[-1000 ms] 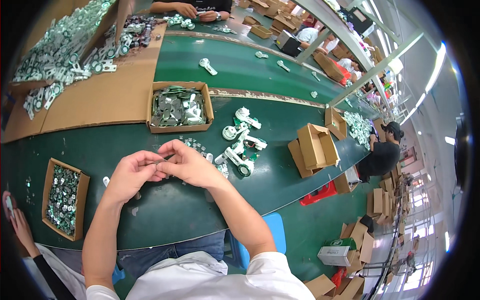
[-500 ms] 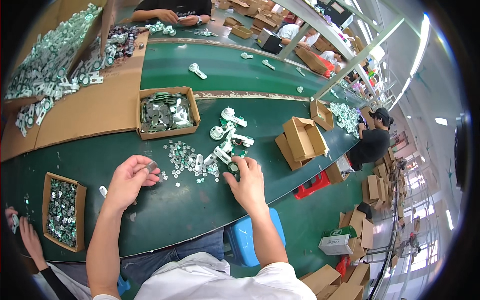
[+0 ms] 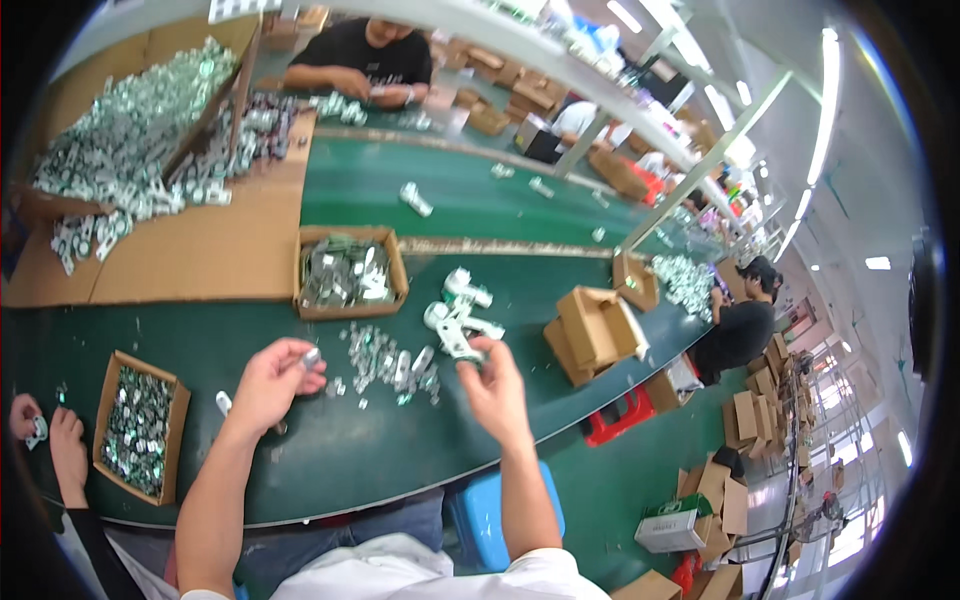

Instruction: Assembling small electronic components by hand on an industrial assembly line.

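Observation:
My left hand (image 3: 266, 388) is closed, pinching a small grey rounded piece (image 3: 311, 357) between thumb and fingers above the green table. My right hand (image 3: 496, 398) is closed with its fingertips on the lower end of a white plastic part (image 3: 456, 338). That part lies against a small group of similar white parts with round heads (image 3: 460, 283). Between my hands spread many small clear square pieces (image 3: 369, 350), with a few white oblong pieces (image 3: 403, 368) at their right side. A small white strip (image 3: 223, 403) lies beside my left wrist.
Beyond the squares stands a cardboard box (image 3: 352, 310) of flat metallic plates. Another box (image 3: 180, 440) of small parts is at left, near a co-worker's hands (image 3: 68, 450). Stacked boxes (image 3: 598, 330) stand at right. White parts lie on the green belt (image 3: 360, 185) behind.
The view has tilted up, so the table sits lower in it. My right hand has closed on a white part at the group's near end. My left hand still pinches the grey piece.

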`<action>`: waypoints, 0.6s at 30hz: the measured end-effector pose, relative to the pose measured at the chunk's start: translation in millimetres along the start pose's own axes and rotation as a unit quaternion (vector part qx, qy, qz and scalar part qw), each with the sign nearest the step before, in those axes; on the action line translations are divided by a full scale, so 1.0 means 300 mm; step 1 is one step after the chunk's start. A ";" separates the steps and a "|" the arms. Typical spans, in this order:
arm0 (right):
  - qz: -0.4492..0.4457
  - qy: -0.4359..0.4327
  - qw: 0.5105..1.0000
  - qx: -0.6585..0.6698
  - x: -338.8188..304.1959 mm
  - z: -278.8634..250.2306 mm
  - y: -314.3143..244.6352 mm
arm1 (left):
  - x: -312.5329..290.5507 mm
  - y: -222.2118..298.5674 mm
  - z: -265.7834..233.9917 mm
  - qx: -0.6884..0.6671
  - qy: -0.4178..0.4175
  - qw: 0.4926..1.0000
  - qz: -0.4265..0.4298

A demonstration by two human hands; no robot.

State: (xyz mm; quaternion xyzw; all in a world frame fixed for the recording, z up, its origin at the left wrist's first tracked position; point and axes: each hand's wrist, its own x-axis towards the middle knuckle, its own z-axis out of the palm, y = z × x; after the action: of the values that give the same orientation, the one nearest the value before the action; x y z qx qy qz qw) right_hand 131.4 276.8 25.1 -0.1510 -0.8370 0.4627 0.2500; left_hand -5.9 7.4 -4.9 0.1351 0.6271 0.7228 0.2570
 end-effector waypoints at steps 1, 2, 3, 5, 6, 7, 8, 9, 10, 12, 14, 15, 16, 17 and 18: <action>0.005 -0.016 0.993 0.114 0.027 0.026 0.002 | -0.002 0.007 -0.014 0.001 0.006 1.000 0.000; -0.003 -0.036 0.985 0.166 0.055 0.038 0.003 | 0.002 0.000 -0.011 0.006 0.010 1.000 0.001; -0.008 -0.038 0.972 0.232 0.096 0.075 -0.005 | 0.001 0.003 -0.020 0.016 0.019 1.000 0.000; -0.001 -0.074 0.961 0.268 0.172 0.133 -0.102 | -0.006 0.013 -0.051 0.025 0.039 0.999 0.011; -0.017 -0.110 0.960 0.258 0.212 0.143 -0.117 | -0.010 0.015 -0.049 0.026 0.043 0.999 0.010; -0.017 -0.125 0.956 0.264 0.243 0.163 -0.150 | -0.011 0.022 -0.051 0.019 0.048 0.999 0.017; -0.020 -0.137 0.944 0.298 0.256 0.183 -0.175 | -0.012 0.021 -0.047 0.012 0.054 0.998 0.020; -0.028 -0.167 0.941 0.294 0.278 0.195 -0.191 | -0.010 0.025 -0.044 0.005 0.062 0.998 0.022; -0.045 -0.170 0.933 0.313 0.290 0.249 -0.209 | -0.018 0.030 -0.057 0.009 0.078 0.996 0.031; -0.116 -0.158 0.939 0.283 0.281 0.275 -0.251 | -0.014 0.040 -0.062 0.005 0.084 0.996 0.037; -0.182 -0.130 0.953 0.203 0.290 0.312 -0.218 | -0.004 0.036 -0.056 -0.010 0.081 0.996 0.034; -0.170 -0.135 0.956 0.195 0.284 0.314 -0.193 | 0.000 0.037 -0.049 -0.010 0.082 0.996 0.036; -0.158 -0.149 0.957 0.192 0.264 0.318 -0.220 | -0.001 0.036 -0.063 -0.009 0.092 0.995 0.035; -0.145 -0.158 0.959 0.187 0.249 0.309 -0.235 | 0.001 0.039 -0.069 -0.007 0.097 0.995 0.035; -0.132 -0.174 0.961 0.171 0.243 0.309 -0.229 | -0.002 0.041 -0.075 -0.008 0.099 0.994 0.036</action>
State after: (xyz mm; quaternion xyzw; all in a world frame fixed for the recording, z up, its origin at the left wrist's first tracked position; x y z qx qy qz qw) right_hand 17.8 211.1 62.4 0.0891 -0.7886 0.5809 0.1812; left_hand -19.6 -12.8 3.2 0.0834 0.6382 0.7466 0.1684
